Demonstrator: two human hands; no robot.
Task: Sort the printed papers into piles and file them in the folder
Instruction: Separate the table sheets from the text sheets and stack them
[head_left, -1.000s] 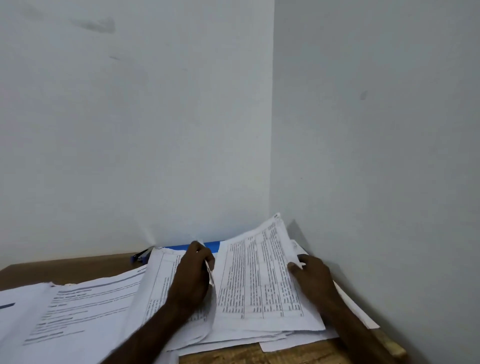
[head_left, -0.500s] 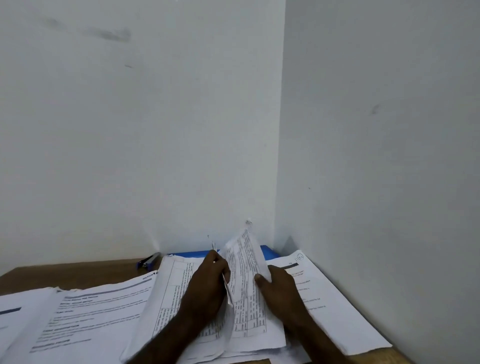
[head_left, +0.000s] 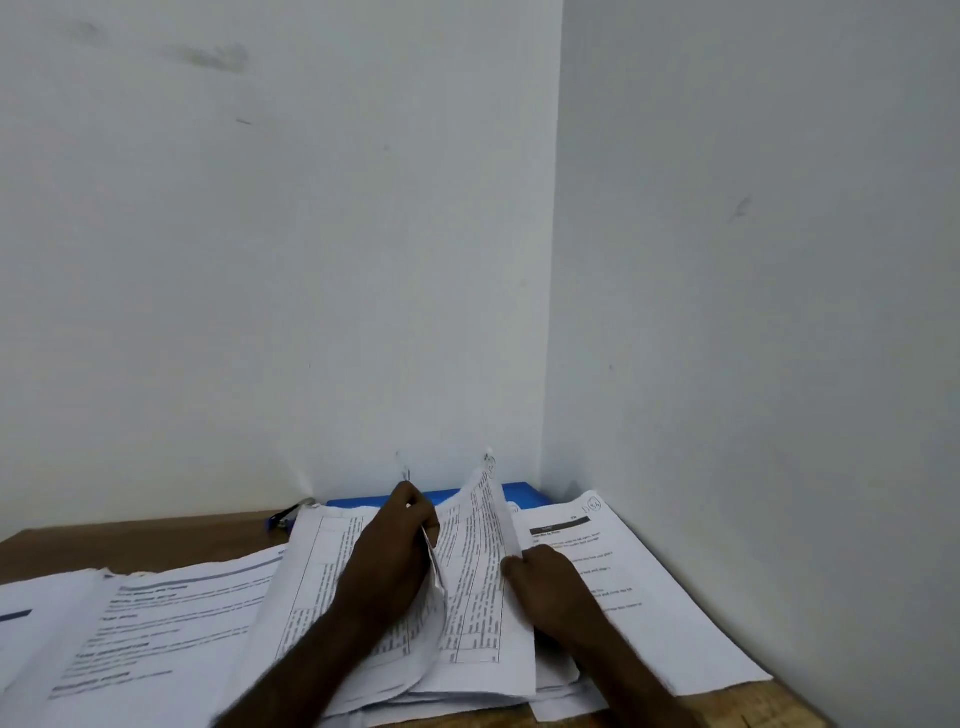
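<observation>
Printed papers cover the wooden table (head_left: 130, 540). My left hand (head_left: 392, 561) lies on a stack of table-printed sheets (head_left: 322, 577) and pinches a raised sheet edge between thumb and fingers. My right hand (head_left: 550, 587) holds the right edge of an upright, curled printed sheet (head_left: 480, 545) just beside the left hand. Under it on the right lies a flat sheet with a dark header bar (head_left: 639, 587). A blue folder (head_left: 519, 492) lies at the back against the wall, mostly hidden by the papers.
More printed sheets (head_left: 156, 623) spread over the table's left part. A dark blue stapler-like object (head_left: 283, 517) lies at the back by the wall. White walls close in behind and on the right, meeting in a corner.
The printed sheet that lay open on the right has been lifted and turned upright towards the left. My right hand moved left with it, uncovering the header-bar sheet beneath.
</observation>
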